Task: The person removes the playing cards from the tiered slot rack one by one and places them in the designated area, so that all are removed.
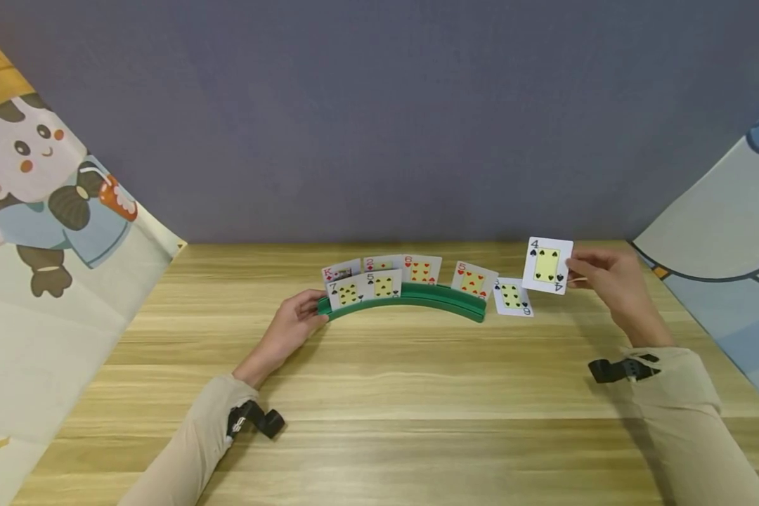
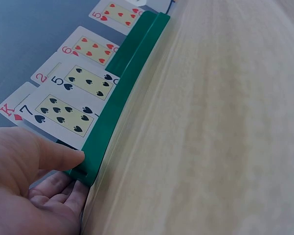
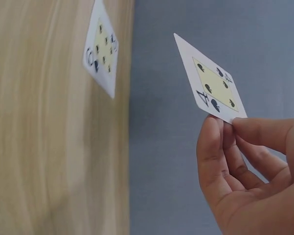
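Observation:
A curved green card holder (image 1: pixel 445 299) lies on the wooden table. My left hand (image 1: pixel 296 318) grips its left end, thumb on the front edge and fingers below, as the left wrist view shows. In the front row stand the seven of spades (image 2: pixel 58 115) and five of spades (image 2: pixel 88 82). Behind them are the king of diamonds (image 2: pixel 9 108), two of diamonds (image 2: pixel 43 73), six of hearts (image 2: pixel 90 48) and, apart, five of hearts (image 1: pixel 474 280). Off to the right, my right hand (image 1: pixel 613 284) pinches the four of spades (image 1: pixel 547 266) by its edge, face showing, above the table.
The six of spades (image 1: pixel 513 296) lies face up on the table (image 1: pixel 417 393), close to the holder's right end. A grey-blue wall panel (image 1: pixel 379 140) rises behind the table. Printed cartoon panels (image 1: pixel 50 295) flank both sides. Each wrist carries a black camera mount (image 1: pixel 253 419).

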Demonstrator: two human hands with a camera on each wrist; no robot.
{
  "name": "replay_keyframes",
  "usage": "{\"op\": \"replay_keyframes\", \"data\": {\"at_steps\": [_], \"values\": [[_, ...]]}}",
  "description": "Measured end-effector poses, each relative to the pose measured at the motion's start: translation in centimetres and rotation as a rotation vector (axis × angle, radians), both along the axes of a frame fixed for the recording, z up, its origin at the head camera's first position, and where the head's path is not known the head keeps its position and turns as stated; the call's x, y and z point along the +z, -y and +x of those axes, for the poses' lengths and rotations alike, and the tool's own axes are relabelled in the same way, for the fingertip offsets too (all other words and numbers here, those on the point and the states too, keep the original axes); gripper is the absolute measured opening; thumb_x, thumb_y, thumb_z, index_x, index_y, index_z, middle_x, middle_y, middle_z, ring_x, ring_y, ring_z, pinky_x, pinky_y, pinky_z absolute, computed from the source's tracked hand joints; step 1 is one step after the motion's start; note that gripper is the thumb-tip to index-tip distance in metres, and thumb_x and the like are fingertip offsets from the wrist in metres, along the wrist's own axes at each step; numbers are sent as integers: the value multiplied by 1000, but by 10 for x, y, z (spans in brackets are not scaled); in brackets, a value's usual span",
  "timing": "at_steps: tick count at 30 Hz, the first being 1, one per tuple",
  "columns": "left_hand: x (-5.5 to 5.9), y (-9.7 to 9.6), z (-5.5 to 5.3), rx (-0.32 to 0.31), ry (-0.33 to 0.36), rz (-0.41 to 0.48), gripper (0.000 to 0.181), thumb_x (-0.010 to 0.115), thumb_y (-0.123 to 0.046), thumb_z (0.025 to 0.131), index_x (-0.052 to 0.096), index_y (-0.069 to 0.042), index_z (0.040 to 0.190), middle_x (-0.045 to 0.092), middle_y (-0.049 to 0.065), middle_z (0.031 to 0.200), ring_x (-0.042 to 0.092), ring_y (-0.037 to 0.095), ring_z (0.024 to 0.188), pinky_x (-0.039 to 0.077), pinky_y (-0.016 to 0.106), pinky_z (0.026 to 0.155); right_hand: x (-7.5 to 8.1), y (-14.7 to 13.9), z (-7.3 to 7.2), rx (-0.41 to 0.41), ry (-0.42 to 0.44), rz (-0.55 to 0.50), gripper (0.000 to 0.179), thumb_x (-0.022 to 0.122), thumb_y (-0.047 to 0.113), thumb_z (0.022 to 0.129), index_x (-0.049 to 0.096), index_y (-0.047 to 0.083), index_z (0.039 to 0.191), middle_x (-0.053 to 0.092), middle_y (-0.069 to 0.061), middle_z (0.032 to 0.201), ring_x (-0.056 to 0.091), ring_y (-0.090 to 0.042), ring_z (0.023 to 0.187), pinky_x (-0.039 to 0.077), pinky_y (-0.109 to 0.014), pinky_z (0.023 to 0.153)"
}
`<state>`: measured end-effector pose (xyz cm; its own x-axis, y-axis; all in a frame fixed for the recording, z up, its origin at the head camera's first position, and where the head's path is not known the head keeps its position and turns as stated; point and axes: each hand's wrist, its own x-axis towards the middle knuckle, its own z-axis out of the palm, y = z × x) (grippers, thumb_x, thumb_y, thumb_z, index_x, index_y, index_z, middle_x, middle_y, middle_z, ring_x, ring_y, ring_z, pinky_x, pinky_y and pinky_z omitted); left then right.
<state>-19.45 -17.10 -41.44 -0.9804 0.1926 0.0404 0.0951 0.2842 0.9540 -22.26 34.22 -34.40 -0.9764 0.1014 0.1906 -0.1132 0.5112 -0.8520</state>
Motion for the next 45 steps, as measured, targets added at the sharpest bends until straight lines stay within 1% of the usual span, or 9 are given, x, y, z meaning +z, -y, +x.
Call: {"op": "replay_keyframes", "data": {"at_steps": [8,16,26,33,35,37,40,42,45], "values": [[-1,2,0,7,-10,-13,43,61,5,93,53,4,135,60,23,133,57,34,124,48,38,107,-14,-10,-6,-1,64,-30,41,60,15,100,55,-16,126,65,21,85,65,-3,74,62,-25,68],[-1,1,0,-3,-19,-7,42,62,5,92,54,4,134,60,24,132,58,34,123,49,38,105,-27,-21,-8,33,146,-37,44,58,14,101,51,-18,129,63,21,87,63,-3,77,61,-24,71],[-2,0,-1,2,-19,-6,42,62,5,92,54,4,133,61,23,132,58,34,122,50,37,104,-34,-26,-10,51,175,-14,44,57,14,101,50,-18,131,64,19,86,63,-3,77,62,-26,72],[-2,0,-2,2,-15,-6,42,62,5,93,54,3,133,61,23,132,58,33,122,50,36,104,-41,-31,-13,76,222,-56,43,62,9,98,52,-22,126,68,10,86,70,-10,72,63,-30,69],[-2,0,-2,2,-16,-8,42,62,5,92,55,3,133,61,23,132,59,33,122,50,36,105,-43,-32,-14,48,248,-77,40,65,9,96,56,-19,124,68,8,85,70,-12,71,63,-31,68],[-2,0,-2,3,-18,-9,41,62,5,92,55,3,133,61,22,132,59,33,122,50,37,105,-44,-32,-14,47,257,-54,42,65,10,96,56,-19,124,70,5,86,71,-12,71,63,-31,68],[-1,0,-1,0,-21,-11,41,62,5,92,55,3,133,61,22,132,59,33,122,49,37,105,-44,-31,-13,48,268,-9,43,63,11,98,53,-21,126,71,-7,90,70,-11,71,63,-30,66],[-1,0,-1,-1,-22,-12,41,62,5,93,55,3,133,61,22,132,59,33,122,49,37,105,-43,-31,-12,79,260,41,45,59,11,100,49,-24,128,70,-13,95,69,-9,71,63,-29,66],[0,0,-1,-1,-23,-12,41,62,5,93,55,3,133,61,22,132,58,33,122,49,38,105,-42,-31,-12,80,277,53,45,58,11,100,48,-24,128,70,-17,97,68,-9,71,63,-28,66]]}}
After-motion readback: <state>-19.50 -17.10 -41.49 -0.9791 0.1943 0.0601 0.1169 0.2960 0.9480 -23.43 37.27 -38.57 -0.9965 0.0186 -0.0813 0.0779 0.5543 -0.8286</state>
